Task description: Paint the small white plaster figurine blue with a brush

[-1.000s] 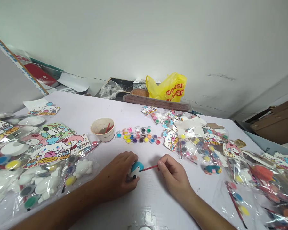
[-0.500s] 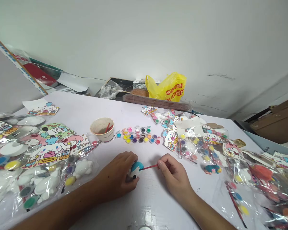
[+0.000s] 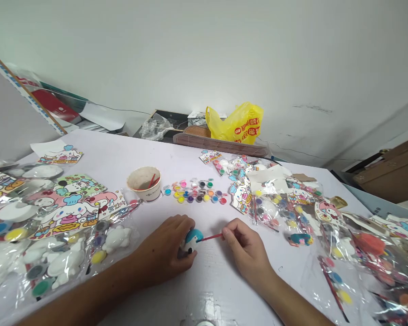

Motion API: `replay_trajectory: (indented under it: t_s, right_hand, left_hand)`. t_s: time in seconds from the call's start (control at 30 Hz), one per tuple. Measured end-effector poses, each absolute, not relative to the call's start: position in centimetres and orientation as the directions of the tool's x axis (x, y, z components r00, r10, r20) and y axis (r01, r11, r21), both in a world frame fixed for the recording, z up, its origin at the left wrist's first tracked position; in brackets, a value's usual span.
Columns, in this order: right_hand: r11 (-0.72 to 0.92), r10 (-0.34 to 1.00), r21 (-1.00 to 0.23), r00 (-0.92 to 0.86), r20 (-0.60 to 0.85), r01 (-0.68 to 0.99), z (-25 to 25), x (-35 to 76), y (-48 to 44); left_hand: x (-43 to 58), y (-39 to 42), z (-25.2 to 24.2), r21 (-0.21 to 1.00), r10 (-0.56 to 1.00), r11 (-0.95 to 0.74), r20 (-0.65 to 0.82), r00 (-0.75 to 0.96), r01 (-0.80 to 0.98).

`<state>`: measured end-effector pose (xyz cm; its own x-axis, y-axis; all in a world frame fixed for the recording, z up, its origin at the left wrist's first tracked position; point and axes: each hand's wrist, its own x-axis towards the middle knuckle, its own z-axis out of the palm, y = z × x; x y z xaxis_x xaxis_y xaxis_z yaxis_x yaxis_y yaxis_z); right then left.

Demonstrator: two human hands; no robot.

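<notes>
From near left, the left hand (image 3: 172,244) curls around a blue-and-white figurine (image 3: 193,236) at near centre; from near right, the right hand (image 3: 245,244) pinches a red brush (image 3: 213,237), tip leftward at it.

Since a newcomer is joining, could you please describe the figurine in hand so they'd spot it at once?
On the white table, find the left hand. It grips a white figurine with a blue top; unlike the bagged white figures, it is unwrapped, with a red brush pointed at it.
</notes>
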<state>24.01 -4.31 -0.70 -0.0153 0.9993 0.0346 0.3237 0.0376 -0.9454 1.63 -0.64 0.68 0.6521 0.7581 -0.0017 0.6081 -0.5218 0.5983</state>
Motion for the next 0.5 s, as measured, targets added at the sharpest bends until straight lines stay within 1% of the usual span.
replay_trajectory:
  t_s: [0.1, 0.23, 0.33, 0.5]
  right_hand:
    - [0.037, 0.999, -0.947, 0.010, 0.042, 0.319, -0.63, 24.04, -4.26]
    - [0.030, 1.000, -0.947, -0.017, 0.026, 0.321, -0.58, 24.08, -4.22]
    - [0.026, 0.999, -0.945, 0.017, 0.033, 0.325, -0.64, 24.16, -4.29]
    - [0.033, 0.999, -0.948, -0.023, 0.027, 0.316, -0.78, 24.23, -4.33]
  left_hand:
    - [1.63, -0.58, 0.74, 0.601, 0.761, -0.522, 0.007, 0.649, 0.605]
    - [1.63, -0.54, 0.82, 0.601, 0.756, -0.522, -0.004, 0.655, 0.606]
    - [1.65, -0.57, 0.83, 0.603, 0.757, -0.520, -0.002, 0.653, 0.605]
    - [1.69, -0.58, 0.87, 0.601, 0.762, -0.514, -0.008, 0.648, 0.612]
